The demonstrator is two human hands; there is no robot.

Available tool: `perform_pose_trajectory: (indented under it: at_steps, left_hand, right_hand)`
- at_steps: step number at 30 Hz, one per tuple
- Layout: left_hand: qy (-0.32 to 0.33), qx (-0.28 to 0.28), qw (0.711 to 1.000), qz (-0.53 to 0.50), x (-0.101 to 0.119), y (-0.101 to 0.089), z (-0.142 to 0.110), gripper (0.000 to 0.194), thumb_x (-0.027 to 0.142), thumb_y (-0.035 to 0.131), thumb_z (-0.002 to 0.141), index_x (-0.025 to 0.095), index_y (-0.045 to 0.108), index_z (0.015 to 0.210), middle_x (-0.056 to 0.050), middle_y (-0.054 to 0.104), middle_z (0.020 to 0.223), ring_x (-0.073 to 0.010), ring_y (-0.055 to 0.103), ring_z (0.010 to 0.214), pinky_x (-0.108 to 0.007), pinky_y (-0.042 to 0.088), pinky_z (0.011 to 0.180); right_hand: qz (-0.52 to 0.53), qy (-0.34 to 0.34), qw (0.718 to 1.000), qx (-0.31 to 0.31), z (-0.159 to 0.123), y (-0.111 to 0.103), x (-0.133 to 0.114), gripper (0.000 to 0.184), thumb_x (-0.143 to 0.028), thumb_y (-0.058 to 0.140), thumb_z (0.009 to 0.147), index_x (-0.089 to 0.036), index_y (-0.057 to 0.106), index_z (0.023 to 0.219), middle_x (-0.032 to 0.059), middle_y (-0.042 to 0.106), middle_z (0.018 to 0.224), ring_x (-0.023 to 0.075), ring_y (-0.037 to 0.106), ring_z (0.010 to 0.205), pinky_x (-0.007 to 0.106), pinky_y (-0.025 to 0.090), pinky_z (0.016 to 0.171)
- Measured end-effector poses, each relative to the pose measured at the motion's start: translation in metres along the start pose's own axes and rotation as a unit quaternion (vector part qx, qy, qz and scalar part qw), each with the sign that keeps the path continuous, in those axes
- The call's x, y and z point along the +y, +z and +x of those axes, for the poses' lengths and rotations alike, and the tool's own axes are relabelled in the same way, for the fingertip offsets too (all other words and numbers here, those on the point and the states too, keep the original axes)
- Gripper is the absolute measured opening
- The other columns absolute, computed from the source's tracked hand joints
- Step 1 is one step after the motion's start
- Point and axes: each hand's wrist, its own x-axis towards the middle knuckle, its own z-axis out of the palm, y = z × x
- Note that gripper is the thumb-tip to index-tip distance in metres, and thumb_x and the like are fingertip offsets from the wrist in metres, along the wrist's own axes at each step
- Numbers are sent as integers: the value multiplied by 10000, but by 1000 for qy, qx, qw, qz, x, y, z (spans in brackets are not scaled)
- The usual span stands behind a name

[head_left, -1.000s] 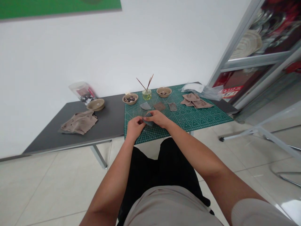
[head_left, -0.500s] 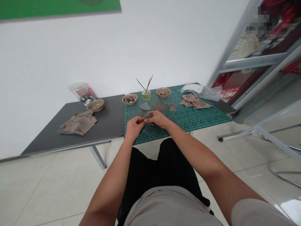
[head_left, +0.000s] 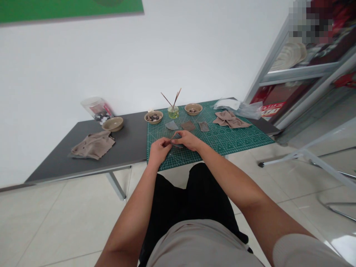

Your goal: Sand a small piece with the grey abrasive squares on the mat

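Over the front of the green cutting mat, my two hands meet at their fingertips. My right hand is closed on a grey piece of sandpaper, which looks folded between thumb and fingers. My left hand is pinched shut against it; whatever small thing it grips is hidden by the fingers. Just beyond lie a light grey sheet, a brown sandpaper piece and a small grey sandpaper piece, flat on the mat.
Behind stand a bowl of dark and pale small pieces, a glass jar with thin sticks and another bowl. A brown cloth and plastic bag lie right. Leftward are a bowl, cloth and clear container.
The grey sandpaper has shifted slightly in my right fingers, with more of its face showing. Both hands stay in nearly the same place.
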Motion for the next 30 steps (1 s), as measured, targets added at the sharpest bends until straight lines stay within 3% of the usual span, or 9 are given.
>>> perform_pose_trajectory:
  at_steps: [4, 10, 17, 23, 25, 27, 30]
  left_hand:
    - [-12, 13, 999, -34, -1, -1, 0, 132, 281, 668, 776, 203, 743, 851, 10, 690, 751, -139, 581, 678, -262, 436, 666]
    - [8, 3, 1000, 20, -2, 1, 1, 65, 236, 653, 766, 205, 711, 764, 29, 625, 658, -134, 552, 644, -262, 416, 647]
    - [-20, 29, 996, -83, -3, -1, 2, 101, 288, 726, 740, 202, 729, 794, 6, 695, 735, -138, 589, 666, -267, 458, 659]
    - [-25, 73, 978, -196, -6, 1, 7, 167, 318, 724, 741, 204, 675, 853, 36, 621, 643, -128, 579, 601, -265, 477, 629]
    - [-25, 79, 976, -201, -6, 2, 8, 179, 320, 720, 743, 205, 661, 867, 35, 620, 663, -127, 588, 614, -266, 485, 640]
    - [-32, 76, 978, -190, -6, 3, 8, 190, 328, 721, 742, 204, 654, 870, 26, 633, 698, -127, 593, 632, -267, 487, 653]
    - [-43, 63, 982, -172, -6, 3, 8, 208, 357, 714, 746, 204, 645, 868, 15, 640, 728, -130, 591, 645, -271, 485, 659]
  right_hand:
    - [9, -11, 1000, 20, 0, 0, 2, 470, -468, 902, 545, -160, 619, 758, -48, 565, 558, 92, 480, 488, 225, 331, 447]
    - [4, -25, 1000, 14, -2, 2, 2, 456, -431, 910, 551, -163, 627, 787, -21, 627, 697, 102, 530, 599, 241, 410, 562]
    - [25, -34, 998, 49, 1, 0, 7, 485, -454, 911, 538, -187, 532, 682, -80, 515, 534, 69, 431, 461, 211, 319, 439]
    - [120, -19, 992, 29, -1, -2, 5, 460, -466, 893, 577, -182, 620, 814, -8, 689, 710, 159, 670, 624, 289, 556, 568]
    - [121, -17, 992, 11, -2, -3, 4, 438, -438, 889, 586, -171, 668, 855, 10, 702, 743, 177, 693, 694, 314, 584, 623]
    - [105, -22, 994, 11, -2, -3, 4, 402, -400, 874, 604, -160, 696, 872, 16, 696, 755, 163, 683, 709, 276, 560, 606]
    - [71, -29, 997, 26, -1, -2, 5, 326, -353, 824, 642, -156, 683, 860, -4, 660, 723, 105, 608, 607, 197, 432, 491]
